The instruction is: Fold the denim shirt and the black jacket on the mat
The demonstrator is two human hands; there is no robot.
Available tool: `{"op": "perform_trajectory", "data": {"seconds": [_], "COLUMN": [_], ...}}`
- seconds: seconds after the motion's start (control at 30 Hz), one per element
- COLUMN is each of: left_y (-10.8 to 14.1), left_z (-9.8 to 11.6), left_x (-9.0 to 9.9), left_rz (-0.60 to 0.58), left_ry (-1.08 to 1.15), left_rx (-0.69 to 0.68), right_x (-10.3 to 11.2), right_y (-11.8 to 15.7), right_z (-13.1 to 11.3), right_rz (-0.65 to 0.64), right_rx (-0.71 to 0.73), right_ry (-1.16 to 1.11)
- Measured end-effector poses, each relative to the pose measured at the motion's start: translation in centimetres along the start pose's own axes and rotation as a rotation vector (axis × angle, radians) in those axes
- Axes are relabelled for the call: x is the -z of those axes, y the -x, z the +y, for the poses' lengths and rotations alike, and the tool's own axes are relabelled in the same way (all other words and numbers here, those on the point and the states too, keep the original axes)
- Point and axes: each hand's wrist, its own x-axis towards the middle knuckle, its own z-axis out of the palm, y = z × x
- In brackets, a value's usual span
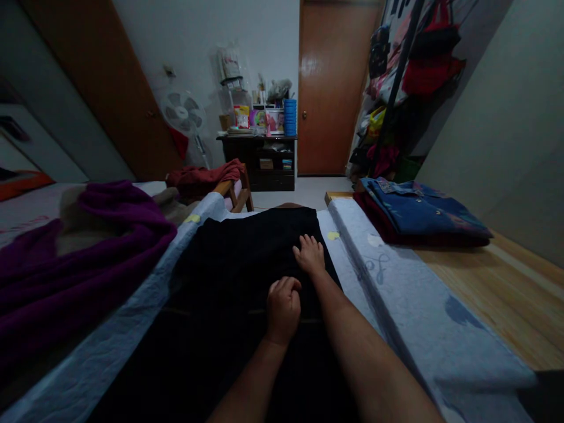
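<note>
A purple cloth (127, 235) lies in loose folds at the far left. To its right, beyond it, a reddish cloth (207, 176) is draped over a wooden frame (240, 197). The black garment (233, 252) is spread at the centre, on a pale patterned cover (392, 294), and extends toward the camera. The left hand (284, 305) is positioned over the garment, right of its middle, with the fingers curled inward; whether fabric is gripped under them cannot be told. The right hand (309, 254) is placed farther forward, near the garment's right edge, open, palm down, fingers slightly bent and apart, and resting on the fabric. At the right, a folded blue garment (418, 205) lies on a dark red cloth (388, 231), which rests partly on the cover and partly on a wooden surface (493, 288).
</note>
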Motion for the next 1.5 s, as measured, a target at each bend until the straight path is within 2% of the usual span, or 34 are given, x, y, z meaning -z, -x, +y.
{"op": "perform_trajectory", "data": {"seconds": [0.13,0.23,0.37,0.43,0.5,0.57,0.73,0.9,1.07,1.17,1.33,1.4,1.5], "left_y": [-1.3,-4.0,-8.2,-9.5,-10.0,-10.1,-10.2,-10.7,-11.0,-11.1,-11.4,-11.6,-11.9], "left_z": [0.1,0.3,-0.5,-1.5,-2.5,-3.4,-4.2,-4.7,-5.2,-5.2,-5.1,-5.0,-5.1], "left_x": [0.8,1.0,0.2,-0.6,-1.4,-2.0,-2.4,-2.4,-2.5,-2.4,-2.1,-2.1,-2.2], "left_rz": [0.114,0.073,0.05,0.012,-0.026,-0.05,-0.113,-0.167,-0.179,-0.189,-0.184,-0.165,-0.114], "left_ry": [-0.062,-0.208,-0.361,-0.381,-0.394,-0.425,-0.551,-0.607,-0.579,-0.565,-0.538,-0.528,-0.522], "left_rx": [-0.041,-0.003,0.284,0.433,0.496,0.464,0.282,0.228,0.234,0.239,0.256,0.276,0.302], "right_x": [-0.3,-0.3,-0.4,-0.5,-0.7,-0.8,-0.9,-0.8,-0.5,-0.3,0.9,1.8,3.2], "right_y": [-0.4,-0.3,-0.1,-0.2,-0.4,-0.5,-0.8,-2.3,-5.5,-7.6,-11.2,-12.8,-15.2], "right_z": [0.1,0.1,0.3,0.4,0.4,0.4,-0.1,0.8,3.4,4.4,5.3,5.6,6.1], "right_rz": [-0.007,0.022,0.024,0.017,0.011,0.008,-0.045,-0.064,0.065,0.088,0.184,0.227,0.131], "right_rx": [-0.008,-0.001,-0.006,-0.013,-0.018,-0.02,-0.035,-0.003,0.032,0.024,-0.097,-0.091,0.025], "right_ry": [0.01,0.008,-0.006,-0.006,0.005,0.024,0.062,0.063,0.066,0.073,0.017,-0.003,0.003]}}
